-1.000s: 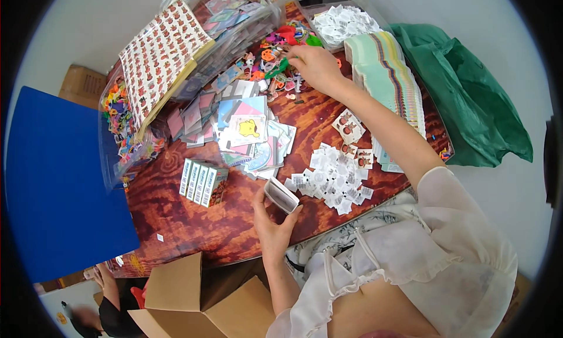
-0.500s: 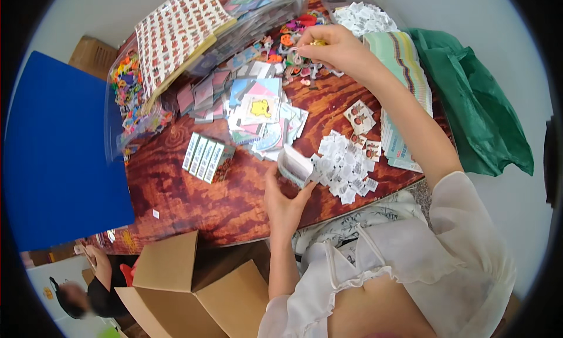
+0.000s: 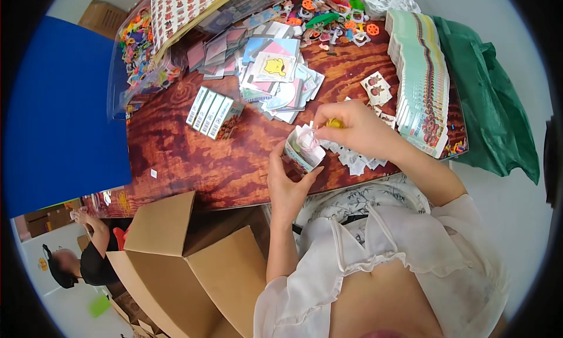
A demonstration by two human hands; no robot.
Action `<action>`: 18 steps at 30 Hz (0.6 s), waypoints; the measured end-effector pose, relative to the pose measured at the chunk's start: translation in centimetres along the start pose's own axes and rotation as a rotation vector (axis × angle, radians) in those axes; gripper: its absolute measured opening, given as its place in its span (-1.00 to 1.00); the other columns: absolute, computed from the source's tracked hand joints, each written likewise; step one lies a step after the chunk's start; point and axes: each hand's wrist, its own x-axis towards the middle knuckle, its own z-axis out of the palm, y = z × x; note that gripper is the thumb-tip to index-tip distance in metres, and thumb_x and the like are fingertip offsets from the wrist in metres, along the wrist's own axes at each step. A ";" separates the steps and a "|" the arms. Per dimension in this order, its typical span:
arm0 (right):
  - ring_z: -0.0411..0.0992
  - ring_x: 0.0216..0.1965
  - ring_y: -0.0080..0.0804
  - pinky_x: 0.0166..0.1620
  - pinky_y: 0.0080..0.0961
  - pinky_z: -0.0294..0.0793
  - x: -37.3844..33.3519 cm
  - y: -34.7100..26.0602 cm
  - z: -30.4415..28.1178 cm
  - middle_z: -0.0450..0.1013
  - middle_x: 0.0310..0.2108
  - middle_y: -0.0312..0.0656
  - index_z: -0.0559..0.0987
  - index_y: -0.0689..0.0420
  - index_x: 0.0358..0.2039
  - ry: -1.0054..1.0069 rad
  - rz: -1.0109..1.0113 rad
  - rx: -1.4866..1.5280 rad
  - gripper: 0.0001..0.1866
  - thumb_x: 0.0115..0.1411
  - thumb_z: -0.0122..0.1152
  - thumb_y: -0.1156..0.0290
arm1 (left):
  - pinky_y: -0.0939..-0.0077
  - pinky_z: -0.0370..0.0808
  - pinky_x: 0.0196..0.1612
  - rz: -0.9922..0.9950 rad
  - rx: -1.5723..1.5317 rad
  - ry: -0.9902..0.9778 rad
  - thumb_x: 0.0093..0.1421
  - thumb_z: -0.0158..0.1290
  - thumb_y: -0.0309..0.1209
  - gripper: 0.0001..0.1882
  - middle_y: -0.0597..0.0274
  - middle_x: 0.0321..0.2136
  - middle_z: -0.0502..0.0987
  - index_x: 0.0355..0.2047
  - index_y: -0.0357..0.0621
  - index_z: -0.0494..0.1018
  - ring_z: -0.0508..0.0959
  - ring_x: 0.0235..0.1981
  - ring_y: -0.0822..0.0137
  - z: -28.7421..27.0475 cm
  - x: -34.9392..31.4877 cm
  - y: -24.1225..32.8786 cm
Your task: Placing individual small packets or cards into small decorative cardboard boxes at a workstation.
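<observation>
My left hand [image 3: 287, 182] is wrapped round a small open-topped carton [image 3: 299, 160], tilted above the near part of the table. Over its mouth, my right hand [image 3: 358, 130] pinches a small pink and white trinket [image 3: 308, 138] that hangs partly inside the opening. A shiny yellow-gold piece [image 3: 335, 123] is tucked in the same fingers; its kind is unclear. Under the right hand lies a heap of small white printed packets [image 3: 355, 161], partly hidden. To the left, several filled small cartons [image 3: 214, 113] stand side by side.
Flat cards [image 3: 275, 74] pile up mid-table, with colourful plastic trinkets [image 3: 328, 15] beyond. Flattened green cartons [image 3: 419, 80] form a long row at right, beside a green bag [image 3: 489, 97]. A cardboard box [image 3: 229, 273] gapes below the table edge; another person [image 3: 94, 250] is at lower left.
My right hand has come from the trinket pile back to the carton's mouth, bringing the pink and white trinket into its opening. My left hand still holds the carton. The view has shifted.
</observation>
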 end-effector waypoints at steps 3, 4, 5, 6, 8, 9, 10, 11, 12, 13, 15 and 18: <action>0.50 -0.27 -0.07 -0.20 -0.27 0.44 -0.4 -1.5 1.0 0.52 -0.34 -0.08 0.54 0.18 -0.22 0.054 -0.167 -0.481 -0.80 0.17 0.23 0.39 | 0.36 0.52 -0.06 -0.038 -0.005 0.005 -0.08 0.41 -0.49 -0.21 0.05 -0.09 0.48 0.14 -0.29 0.25 0.54 -0.12 0.25 0.3 0.0 -0.2; 0.50 -0.27 -0.07 -0.20 -0.27 0.44 -0.4 -1.7 1.0 0.52 -0.34 -0.08 0.54 0.18 -0.22 0.055 -0.167 -0.482 -0.80 0.17 0.23 0.39 | 0.36 0.52 -0.06 -0.037 -0.007 0.004 -0.08 0.41 -0.49 -0.21 0.05 -0.09 0.48 0.14 -0.29 0.25 0.54 -0.12 0.25 0.4 0.1 0.0; 0.50 -0.24 -0.07 -0.18 -0.25 0.44 -0.3 -1.9 0.9 0.51 -0.30 -0.07 0.53 0.19 -0.20 0.066 -0.190 -0.489 -0.79 0.17 0.21 0.41 | 0.34 0.51 -0.05 -0.017 0.023 0.008 -0.08 0.41 -0.48 -0.21 0.04 -0.07 0.47 0.14 -0.29 0.26 0.54 -0.11 0.22 0.4 0.2 0.3; 0.50 -0.20 -0.08 -0.17 -0.22 0.44 -0.2 -2.0 0.9 0.49 -0.26 -0.05 0.52 0.19 -0.18 0.076 -0.213 -0.497 -0.79 0.17 0.19 0.43 | 0.32 0.50 -0.03 0.003 0.051 0.014 -0.08 0.41 -0.48 -0.21 0.02 -0.06 0.46 0.14 -0.29 0.26 0.53 -0.10 0.20 0.4 0.2 0.5; 0.49 -0.18 -0.06 -0.17 -0.22 0.44 -0.4 -2.3 1.0 0.47 -0.23 -0.04 0.51 0.20 -0.16 0.083 -0.241 -0.475 -0.78 0.17 0.17 0.47 | 0.32 0.50 -0.04 0.020 0.041 0.016 -0.08 0.41 -0.47 -0.21 0.02 -0.05 0.46 0.14 -0.28 0.27 0.53 -0.09 0.18 0.4 0.3 0.0; 0.48 -0.16 -0.04 -0.16 -0.21 0.44 -0.7 -2.4 1.0 0.45 -0.19 -0.02 0.50 0.20 -0.14 0.093 -0.265 -0.452 -0.78 0.17 0.14 0.50 | 0.32 0.50 -0.04 0.036 0.031 0.015 -0.09 0.41 -0.47 -0.22 0.02 -0.04 0.45 0.13 -0.28 0.27 0.53 -0.09 0.15 0.6 0.3 -0.2; 0.48 -0.16 -0.04 -0.16 -0.21 0.44 -0.9 -2.3 1.3 0.45 -0.19 -0.02 0.50 0.20 -0.14 0.097 -0.261 -0.457 -0.78 0.17 0.14 0.50 | 0.32 0.50 -0.04 0.038 0.026 0.010 -0.09 0.41 -0.47 -0.22 0.02 -0.04 0.45 0.13 -0.28 0.27 0.53 -0.09 0.15 0.8 0.3 -0.2; 0.48 -0.17 -0.01 -0.17 -0.20 0.44 -1.2 -2.2 1.8 0.44 -0.17 -0.02 0.48 0.20 -0.12 0.102 -0.265 -0.469 -0.76 0.17 0.12 0.54 | 0.31 0.48 -0.02 0.013 0.030 0.012 -0.09 0.40 -0.48 -0.22 0.01 -0.03 0.45 0.13 -0.27 0.28 0.52 -0.07 0.12 0.9 0.2 -0.1; 0.47 -0.17 0.03 -0.18 -0.18 0.44 -1.4 -2.0 2.3 0.43 -0.16 -0.02 0.47 0.20 -0.10 0.112 -0.265 -0.482 -0.74 0.17 0.09 0.57 | 0.29 0.47 0.00 -0.010 0.035 0.009 -0.10 0.40 -0.49 -0.23 0.00 -0.03 0.45 0.13 -0.25 0.29 0.51 -0.05 0.09 1.1 0.2 0.0; 0.46 -0.20 0.06 -0.21 -0.14 0.45 -1.5 -1.7 2.7 0.42 -0.19 -0.03 0.45 0.17 -0.05 0.102 -0.280 -0.530 -0.68 0.16 0.10 0.58 | 0.29 0.47 0.00 -0.006 0.030 -0.002 -0.10 0.40 -0.49 -0.23 0.00 -0.03 0.45 0.13 -0.25 0.29 0.51 -0.05 0.09 1.2 0.2 -0.1; 0.47 -0.22 0.05 -0.23 -0.13 0.46 -1.5 -1.6 3.4 0.41 -0.21 -0.03 0.45 0.15 -0.03 0.120 -0.227 -0.601 -0.67 0.15 0.11 0.58 | 0.26 0.44 0.04 0.087 0.207 0.047 -0.12 0.38 -0.52 -0.22 -0.01 -0.01 0.45 0.14 -0.24 0.30 0.49 -0.01 0.03 1.3 0.2 -0.5; 0.47 -0.27 0.02 -0.25 -0.12 0.48 -1.5 -0.8 3.6 0.39 -0.25 -0.06 0.44 0.07 0.02 0.152 -0.200 -0.669 -0.60 0.13 0.17 0.54 | 0.22 0.42 0.07 0.069 0.223 0.071 -0.14 0.36 -0.53 -0.21 -0.03 0.01 0.44 0.15 -0.23 0.30 0.46 0.03 -0.03 1.3 0.1 -0.7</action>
